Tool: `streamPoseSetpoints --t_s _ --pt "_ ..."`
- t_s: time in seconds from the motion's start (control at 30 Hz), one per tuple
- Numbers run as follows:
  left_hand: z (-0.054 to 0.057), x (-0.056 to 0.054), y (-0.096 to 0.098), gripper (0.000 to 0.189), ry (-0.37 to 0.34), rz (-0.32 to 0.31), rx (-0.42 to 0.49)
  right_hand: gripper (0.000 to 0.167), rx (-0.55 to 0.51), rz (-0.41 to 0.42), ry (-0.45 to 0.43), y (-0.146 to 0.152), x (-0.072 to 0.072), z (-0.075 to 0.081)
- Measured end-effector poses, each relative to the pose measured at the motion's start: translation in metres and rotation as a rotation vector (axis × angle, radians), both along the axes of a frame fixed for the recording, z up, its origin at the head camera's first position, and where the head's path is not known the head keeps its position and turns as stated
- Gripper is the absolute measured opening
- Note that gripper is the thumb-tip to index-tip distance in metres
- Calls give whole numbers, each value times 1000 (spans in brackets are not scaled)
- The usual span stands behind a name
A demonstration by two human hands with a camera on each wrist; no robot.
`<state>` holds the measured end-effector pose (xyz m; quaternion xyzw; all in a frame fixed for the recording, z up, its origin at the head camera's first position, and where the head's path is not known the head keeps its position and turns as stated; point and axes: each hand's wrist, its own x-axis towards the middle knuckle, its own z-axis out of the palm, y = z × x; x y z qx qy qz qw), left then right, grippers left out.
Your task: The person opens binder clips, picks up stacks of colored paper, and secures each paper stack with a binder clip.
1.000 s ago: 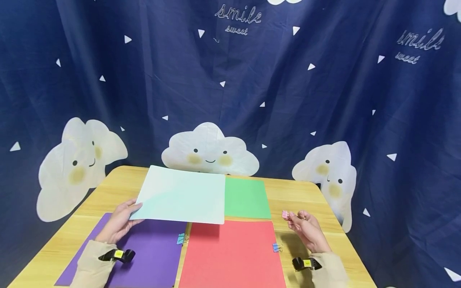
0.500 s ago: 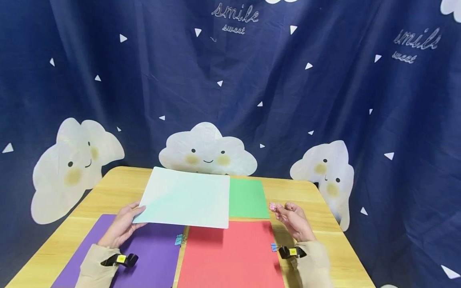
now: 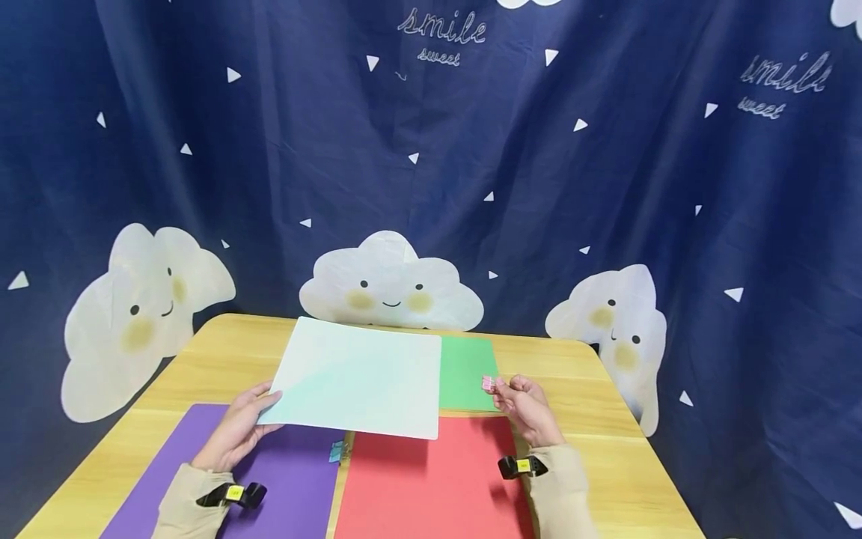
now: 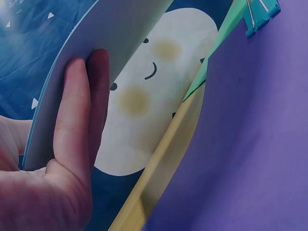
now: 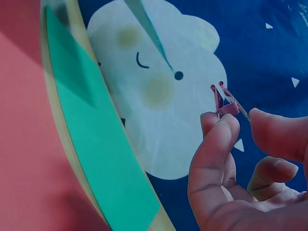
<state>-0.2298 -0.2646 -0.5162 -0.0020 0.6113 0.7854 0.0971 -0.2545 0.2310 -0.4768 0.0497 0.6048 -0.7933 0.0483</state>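
My left hand point(image 3: 237, 428) pinches the near left corner of a pale blue sheet point(image 3: 357, 378), thumb on top and fingers beneath. The sheet is raised above the table, tilted. In the left wrist view, two fingers lie along the underside of the sheet point(image 4: 106, 33). Right of the sheet's edge, my right hand point(image 3: 528, 410) holds a pink binder clip point(image 3: 488, 384) by its wire handles. The right wrist view shows the binder clip point(image 5: 227, 107) between thumb and fingers, its mouth apart and pointing away from the hand. A gap separates clip and sheet.
Purple paper point(image 3: 289, 486) lies under my left arm, with a teal binder clip point(image 3: 337, 451) at its right edge. Red paper point(image 3: 431, 490) lies in the middle of the wooden table point(image 3: 606, 464). Behind it is green paper point(image 3: 468, 367), partly covered from view by the raised sheet.
My right hand has moved left with the pink binder clip, nearer the sheet. My left hand has brought the sheet a little right and nearer. The blue clip beside the red paper is now hidden.
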Motion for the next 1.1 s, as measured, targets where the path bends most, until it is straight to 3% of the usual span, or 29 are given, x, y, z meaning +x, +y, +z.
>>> streamPoseSetpoints --t_s 0.5,1.1 --pt "-1 4 14 62 13 -22 -10 35 4 30 -12 -21 -4 -14" --pt "-4 4 30 62 -15 -48 -24 43 -2 77 -38 -27 -4 -19"
